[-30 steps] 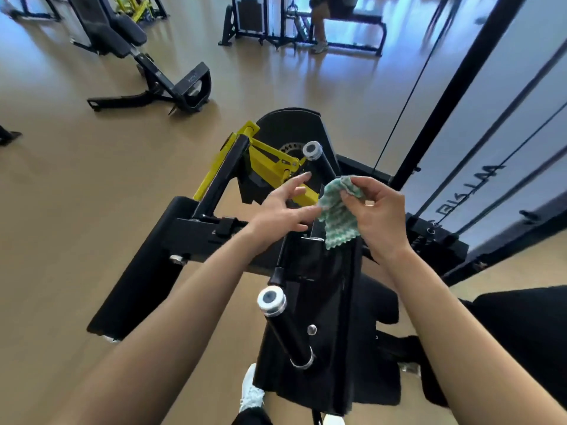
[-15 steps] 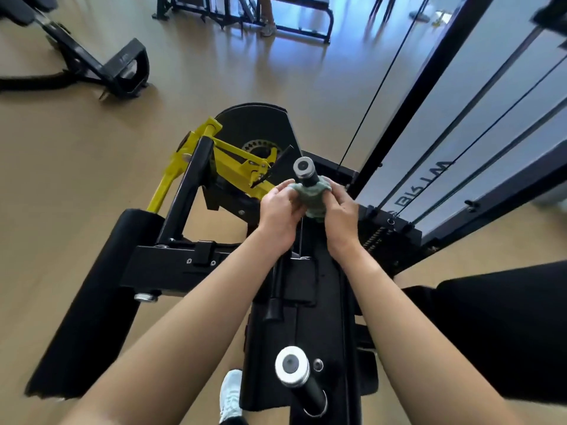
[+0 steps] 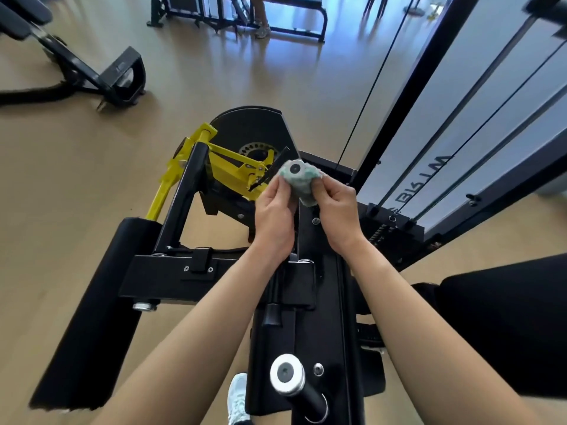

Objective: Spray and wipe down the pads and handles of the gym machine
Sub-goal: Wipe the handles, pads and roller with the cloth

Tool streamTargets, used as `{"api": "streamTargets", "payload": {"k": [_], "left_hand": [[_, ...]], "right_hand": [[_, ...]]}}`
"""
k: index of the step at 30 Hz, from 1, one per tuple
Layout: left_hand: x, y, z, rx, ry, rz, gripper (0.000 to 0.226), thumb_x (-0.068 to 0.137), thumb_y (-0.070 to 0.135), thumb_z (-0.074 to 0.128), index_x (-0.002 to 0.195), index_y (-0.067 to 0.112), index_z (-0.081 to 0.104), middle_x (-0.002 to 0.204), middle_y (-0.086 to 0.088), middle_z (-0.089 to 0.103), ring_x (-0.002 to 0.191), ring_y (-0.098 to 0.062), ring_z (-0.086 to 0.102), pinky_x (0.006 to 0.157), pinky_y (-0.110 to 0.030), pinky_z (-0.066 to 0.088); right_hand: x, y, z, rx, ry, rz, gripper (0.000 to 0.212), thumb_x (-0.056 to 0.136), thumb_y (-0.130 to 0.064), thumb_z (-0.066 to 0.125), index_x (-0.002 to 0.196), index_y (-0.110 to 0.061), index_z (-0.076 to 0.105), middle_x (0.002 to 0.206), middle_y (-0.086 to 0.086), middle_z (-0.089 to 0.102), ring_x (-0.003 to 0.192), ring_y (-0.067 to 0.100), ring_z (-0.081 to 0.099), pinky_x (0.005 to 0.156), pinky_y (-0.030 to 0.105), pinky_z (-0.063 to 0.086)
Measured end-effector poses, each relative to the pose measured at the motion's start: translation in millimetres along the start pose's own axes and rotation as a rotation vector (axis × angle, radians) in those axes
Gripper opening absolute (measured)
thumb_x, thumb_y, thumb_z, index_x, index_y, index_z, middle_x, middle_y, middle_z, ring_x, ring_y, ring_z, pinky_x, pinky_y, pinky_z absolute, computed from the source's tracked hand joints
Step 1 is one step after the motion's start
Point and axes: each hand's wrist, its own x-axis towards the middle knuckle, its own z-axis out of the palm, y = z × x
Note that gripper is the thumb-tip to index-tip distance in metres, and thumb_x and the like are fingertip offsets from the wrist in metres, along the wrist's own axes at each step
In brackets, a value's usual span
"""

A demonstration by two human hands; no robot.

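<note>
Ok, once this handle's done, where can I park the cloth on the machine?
The long black pad left of the frame is bare, as is the flat crossbeam beside it. Crowded around the far handle: left hand, right hand, cloth, yellow lever; the black upright closes the right.

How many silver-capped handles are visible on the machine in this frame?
2. The far handle is wrapped in the green cloth, which the left hand and right hand pinch. The near handle is bare, at the frame's bottom. Others may be hidden.

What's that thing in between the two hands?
A green cloth, bunched round the far handle, whose silver end pokes out. The left hand and right hand each pinch it, in the head view.
</note>
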Motion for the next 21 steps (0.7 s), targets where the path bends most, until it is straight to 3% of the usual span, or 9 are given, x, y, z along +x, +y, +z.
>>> {"api": "streamTargets", "payload": {"k": [2,4,6,8,11,14,19,21], "left_hand": [[1.3,-14.8,-0.8,0.073,0.014,-0.088,0.034,0.111,0.015,0.04,0.136,0.005,0.06,0.133,-0.015,0.067,0.126,-0.028,0.064,0.105,-0.037,0.053],[5.3,-19.7,2.0,0.121,0.041,-0.163,0.034,0.111,0.014,0.04,0.135,0.002,0.06,0.128,-0.016,0.069,0.121,-0.029,0.066,0.101,-0.035,0.056],[9.9,-13.4,6.3,0.129,0.075,-0.213,0.03,0.11,0.011,0.04,0.128,0.002,0.063,0.119,-0.013,0.071,0.11,-0.024,0.069,0.09,-0.029,0.059],[10.4,0.8,8.8,0.067,0.099,-0.193,0.027,0.11,0.008,0.04,0.123,0.005,0.064,0.115,-0.011,0.072,0.105,-0.021,0.069,0.084,-0.027,0.059],[8.1,21.2,7.8,-0.058,0.071,-0.045,0.028,0.109,0.007,0.043,0.125,0.003,0.065,0.128,-0.018,0.069,0.115,-0.026,0.068,0.094,-0.029,0.058],[6.2,21.1,6.7,-0.054,0.049,0.026,0.028,0.109,0.011,0.043,0.125,0.004,0.065,0.13,-0.017,0.068,0.12,-0.026,0.067,0.098,-0.03,0.057],[5.7,-13.4,7.4,0.086,0.101,-0.229,0.028,0.11,0.013,0.041,0.117,0.01,0.067,0.115,-0.012,0.072,0.106,-0.023,0.069,0.084,-0.031,0.058],[7.4,-13.8,9.9,0.11,0.109,-0.286,0.029,0.11,0.011,0.04,0.114,0.009,0.068,0.111,-0.013,0.072,0.102,-0.024,0.07,0.078,-0.029,0.058]], "right_hand": [[1.9,11.2,-6.6,-0.092,0.029,0.076,0.023,0.106,-0.013,0.055,0.106,-0.015,0.078,0.092,-0.005,0.077,0.085,0.017,0.071,0.073,0.031,0.057],[6.5,18.1,-11.1,-0.137,0.041,0.148,0.025,0.105,-0.012,0.055,0.102,-0.017,0.079,0.089,0.002,0.075,0.079,0.021,0.07,0.069,0.038,0.057],[10.0,15.4,-10.8,-0.136,0.029,0.173,0.026,0.104,-0.012,0.055,0.11,-0.016,0.079,0.099,0.005,0.077,0.086,0.025,0.074,0.073,0.043,0.062],[6.6,2.2,-4.6,-0.082,0.008,0.127,0.026,0.104,-0.011,0.056,0.12,-0.013,0.076,0.109,0.005,0.078,0.1,0.022,0.075,0.086,0.043,0.063],[1.9,-13.0,5.5,0.031,-0.033,0.0,0.03,0.103,-0.005,0.058,0.131,-0.006,0.068,0.124,0.009,0.074,0.115,0.018,0.071,0.1,0.035,0.057],[-1.0,-10.5,4.8,-0.005,-0.032,-0.037,0.031,0.103,-0.009,0.059,0.133,-0.009,0.067,0.126,0.006,0.073,0.117,0.017,0.069,0.1,0.035,0.057],[-1.2,17.4,-9.4,-0.208,0.036,0.122,0.03,0.104,-0.019,0.056,0.128,-0.023,0.073,0.112,0.001,0.077,0.104,0.024,0.073,0.091,0.053,0.059],[0.8,23.5,-11.4,-0.222,0.033,0.159,0.032,0.102,-0.02,0.056,0.129,-0.025,0.073,0.116,0.0,0.076,0.108,0.021,0.071,0.095,0.053,0.058]]}}
